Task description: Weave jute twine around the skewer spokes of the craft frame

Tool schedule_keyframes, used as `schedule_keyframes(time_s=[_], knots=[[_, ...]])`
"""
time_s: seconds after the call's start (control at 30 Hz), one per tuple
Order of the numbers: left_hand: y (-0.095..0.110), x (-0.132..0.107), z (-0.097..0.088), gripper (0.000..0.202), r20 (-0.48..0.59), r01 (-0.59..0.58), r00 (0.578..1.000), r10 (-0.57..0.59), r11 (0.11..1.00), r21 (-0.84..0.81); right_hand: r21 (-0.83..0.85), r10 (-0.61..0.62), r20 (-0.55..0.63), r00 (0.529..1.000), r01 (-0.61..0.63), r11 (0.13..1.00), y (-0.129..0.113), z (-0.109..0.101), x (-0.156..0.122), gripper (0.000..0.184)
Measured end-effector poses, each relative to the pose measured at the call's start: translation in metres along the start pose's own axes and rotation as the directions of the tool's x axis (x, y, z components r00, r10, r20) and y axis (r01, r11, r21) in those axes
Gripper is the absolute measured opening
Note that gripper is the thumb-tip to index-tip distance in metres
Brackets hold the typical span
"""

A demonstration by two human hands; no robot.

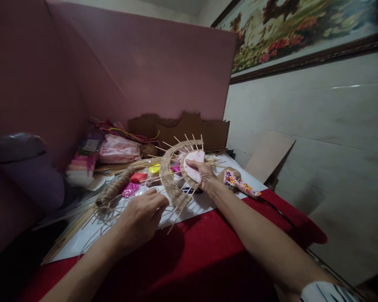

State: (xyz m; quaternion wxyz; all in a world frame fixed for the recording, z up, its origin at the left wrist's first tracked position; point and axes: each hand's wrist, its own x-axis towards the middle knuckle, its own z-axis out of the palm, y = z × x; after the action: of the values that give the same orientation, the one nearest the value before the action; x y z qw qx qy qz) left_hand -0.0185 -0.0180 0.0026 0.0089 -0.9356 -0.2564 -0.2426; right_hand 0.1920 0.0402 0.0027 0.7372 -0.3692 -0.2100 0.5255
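Observation:
A half-round woven piece (173,176) of jute cord wound over thin wooden sticks is held up over a white sheet (204,201). My right hand (204,176) grips its inner core, a white and pink form (193,165), fingers closed round it. My left hand (141,218) is at the lower end of the arc, fingers pinched on the jute cord there. Loose cord (107,212) trails to the left.
A jute cord spool (115,188), coloured clay lumps (138,178), a pink bag (118,149), loose sticks and a patterned glue gun (241,184) lie about. The table has a red cloth (208,251). A pink board (138,71) and a brown cardboard box (182,130) stand behind.

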Motion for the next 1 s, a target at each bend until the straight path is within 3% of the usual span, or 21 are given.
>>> schedule_keyframes(time_s=[0.2,0.53,1.0], knots=[[0.002,0.003,-0.005,0.018,-0.002,-0.043,0.999,0.043,0.997,-0.057,0.0,-0.007,0.008,1.0,0.007,1.0,0.0,-0.001,0.001,0.015],[-0.006,0.004,0.004,0.023,-0.043,-0.056,0.997,0.062,0.991,0.118,-0.007,-0.001,0.004,1.0,0.001,1.0,0.001,0.0,-0.001,0.015],[-0.004,0.0,0.009,0.018,-0.206,0.058,0.978,-0.016,0.979,0.197,-0.017,0.057,-0.002,0.998,-0.057,0.998,0.005,0.001,-0.002,0.014]])
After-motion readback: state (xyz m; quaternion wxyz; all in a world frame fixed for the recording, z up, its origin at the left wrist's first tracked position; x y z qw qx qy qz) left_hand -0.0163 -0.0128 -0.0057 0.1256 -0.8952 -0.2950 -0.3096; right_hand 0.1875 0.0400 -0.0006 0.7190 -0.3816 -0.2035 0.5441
